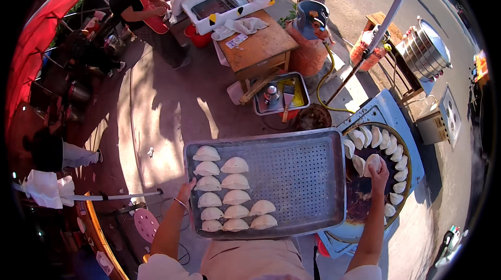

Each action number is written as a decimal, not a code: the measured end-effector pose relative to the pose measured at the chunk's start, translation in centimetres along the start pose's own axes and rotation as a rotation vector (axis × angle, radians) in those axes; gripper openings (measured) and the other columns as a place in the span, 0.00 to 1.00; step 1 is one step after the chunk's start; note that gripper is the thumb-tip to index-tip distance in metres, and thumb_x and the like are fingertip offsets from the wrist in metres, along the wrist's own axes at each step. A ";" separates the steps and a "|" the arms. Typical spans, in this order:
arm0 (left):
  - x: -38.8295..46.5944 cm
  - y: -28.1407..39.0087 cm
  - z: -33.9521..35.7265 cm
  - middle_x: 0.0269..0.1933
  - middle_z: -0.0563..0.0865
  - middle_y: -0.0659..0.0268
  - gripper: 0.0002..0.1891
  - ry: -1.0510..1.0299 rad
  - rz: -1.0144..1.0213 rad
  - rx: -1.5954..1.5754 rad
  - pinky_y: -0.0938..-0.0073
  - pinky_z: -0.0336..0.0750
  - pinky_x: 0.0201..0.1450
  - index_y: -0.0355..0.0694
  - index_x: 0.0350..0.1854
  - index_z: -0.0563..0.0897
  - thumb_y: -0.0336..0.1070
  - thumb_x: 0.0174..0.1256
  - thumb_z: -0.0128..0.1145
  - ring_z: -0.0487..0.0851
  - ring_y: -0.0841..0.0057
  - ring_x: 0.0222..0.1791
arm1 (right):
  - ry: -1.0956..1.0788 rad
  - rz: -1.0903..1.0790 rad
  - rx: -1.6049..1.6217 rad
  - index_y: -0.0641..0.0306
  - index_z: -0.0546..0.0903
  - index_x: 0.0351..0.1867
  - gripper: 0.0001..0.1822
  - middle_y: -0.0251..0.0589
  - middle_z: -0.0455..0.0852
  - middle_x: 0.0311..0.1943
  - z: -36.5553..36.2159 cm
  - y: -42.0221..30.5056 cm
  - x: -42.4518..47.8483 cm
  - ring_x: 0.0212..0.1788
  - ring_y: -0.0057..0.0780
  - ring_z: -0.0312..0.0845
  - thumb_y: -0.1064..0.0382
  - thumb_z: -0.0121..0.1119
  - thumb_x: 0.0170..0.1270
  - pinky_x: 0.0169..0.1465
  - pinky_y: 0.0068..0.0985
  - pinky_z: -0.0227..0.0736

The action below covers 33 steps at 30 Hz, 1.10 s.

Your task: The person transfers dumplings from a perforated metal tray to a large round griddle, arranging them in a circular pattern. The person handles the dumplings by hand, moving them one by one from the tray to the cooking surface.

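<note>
My left hand (187, 192) grips the left rim of a perforated metal tray (297, 178), held in front of my body. Rows of pale, half-moon dumplings (236, 181) lie on its left part. In my right hand (378, 174) is another dumpling (372, 163), held over a large round pan (358, 205) at the tray's right. Dumplings (399, 175) stand in a curve along the pan's rim, with a few more inside the curve near my fingers. The pan rests on a blue metal stand (407, 135).
Ahead are a wooden table (258, 47), a smaller tray (258, 107) with a scraper (287, 98), and a gas cylinder (309, 19) with a yellow hose (321, 84). A person in a red apron (150, 9) stands at upper left. Stacked steamers (422, 52) are at right.
</note>
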State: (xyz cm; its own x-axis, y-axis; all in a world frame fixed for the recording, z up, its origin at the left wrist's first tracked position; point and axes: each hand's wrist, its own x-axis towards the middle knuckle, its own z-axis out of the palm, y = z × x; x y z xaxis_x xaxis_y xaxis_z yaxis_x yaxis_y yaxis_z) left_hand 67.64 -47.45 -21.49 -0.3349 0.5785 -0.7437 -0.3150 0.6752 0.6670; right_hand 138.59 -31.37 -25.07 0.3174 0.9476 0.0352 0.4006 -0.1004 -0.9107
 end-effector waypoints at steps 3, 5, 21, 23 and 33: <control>1.5 0.6 0.2 0.47 0.88 0.63 0.23 0.001 -0.004 0.035 0.66 0.80 0.47 0.35 0.53 0.83 0.51 0.70 0.60 0.86 0.72 0.44 | 0.015 -0.036 -0.189 0.72 0.80 0.55 0.26 0.47 0.85 0.50 -2.5 5.8 2.1 0.54 0.37 0.80 0.64 0.71 0.53 0.60 0.32 0.73; -1.0 1.4 -0.7 0.47 0.88 0.62 0.23 0.056 0.006 0.016 0.66 0.79 0.47 0.35 0.53 0.83 0.51 0.70 0.61 0.86 0.73 0.43 | -0.017 -0.052 -0.249 0.69 0.80 0.53 0.25 0.46 0.86 0.47 -1.6 6.9 3.2 0.51 0.42 0.82 0.65 0.70 0.51 0.59 0.33 0.74; -0.5 -0.7 -0.3 0.56 0.84 0.63 0.25 -0.109 -0.144 -0.164 0.61 0.79 0.58 0.39 0.63 0.77 0.55 0.76 0.51 0.84 0.67 0.53 | -0.014 0.042 -0.667 0.54 0.82 0.51 0.18 0.43 0.87 0.45 1.9 1.6 4.2 0.49 0.46 0.82 0.62 0.64 0.56 0.52 0.38 0.76; -0.9 -0.7 -0.7 0.56 0.85 0.62 0.25 -0.102 -0.113 -0.154 0.60 0.80 0.57 0.40 0.62 0.77 0.54 0.76 0.52 0.85 0.67 0.52 | 0.007 0.021 -0.722 0.54 0.83 0.50 0.18 0.43 0.87 0.46 3.2 1.6 4.4 0.50 0.46 0.82 0.62 0.64 0.56 0.52 0.39 0.76; -0.8 -0.7 -0.7 0.47 0.87 0.65 0.22 0.087 0.004 0.029 0.67 0.80 0.47 0.36 0.56 0.81 0.50 0.71 0.60 0.85 0.74 0.43 | -0.176 -0.330 -0.645 0.60 0.79 0.55 0.23 0.45 0.80 0.49 11.3 -8.9 -0.4 0.52 0.43 0.76 0.69 0.67 0.55 0.57 0.35 0.73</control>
State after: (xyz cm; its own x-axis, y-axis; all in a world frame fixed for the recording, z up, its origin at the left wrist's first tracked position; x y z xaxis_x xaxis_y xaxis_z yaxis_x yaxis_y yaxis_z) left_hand 67.52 -48.73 -21.34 -0.4120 0.5403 -0.7337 -0.2878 0.6868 0.6674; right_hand 125.20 -27.42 -21.67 -0.0272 0.9885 0.1490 0.8934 0.0909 -0.4400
